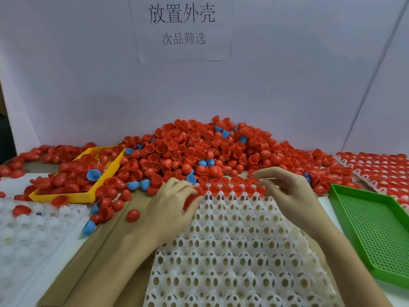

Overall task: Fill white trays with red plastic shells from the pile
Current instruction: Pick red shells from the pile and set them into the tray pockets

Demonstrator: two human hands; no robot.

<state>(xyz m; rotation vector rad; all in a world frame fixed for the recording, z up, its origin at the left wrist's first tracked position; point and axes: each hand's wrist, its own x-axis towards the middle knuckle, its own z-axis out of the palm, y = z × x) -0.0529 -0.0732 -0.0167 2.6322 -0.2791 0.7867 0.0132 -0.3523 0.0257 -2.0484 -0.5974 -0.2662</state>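
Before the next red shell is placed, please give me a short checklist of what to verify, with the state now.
1. Empty cells free in the white perforated plastic tray: ok, only the far row holds shells.
2. Pile of red plastic half-shells within reach: ok.
3. Left hand holds a red shell: ok, red shows under its fingers.
4. Right hand free: ok, fingers spread, nothing held.
5. Blue plastic shells mixed into the pile: not ok.
6. Far-row shells fully seated: cannot tell.

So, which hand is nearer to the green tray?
Right. The right hand is just left of the green tray; the left hand is across the white tray, further away.
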